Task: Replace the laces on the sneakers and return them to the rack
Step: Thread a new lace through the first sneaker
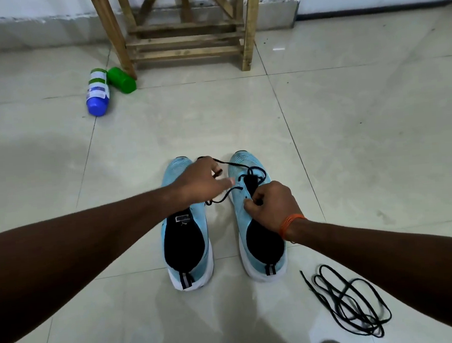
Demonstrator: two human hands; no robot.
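Pinching end of black lace [234, 164] with left hand [201, 182]. Gripping same lace at right sneaker [240, 219] with right hand [273, 205].

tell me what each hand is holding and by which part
Left hand pinches the black lace near one end. Right hand pinches the right sneaker at its eyelet row.

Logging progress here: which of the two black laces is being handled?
The lace on the right sneaker, held by the left hand and right hand. The other lace lies in a loose heap on the floor, untouched.
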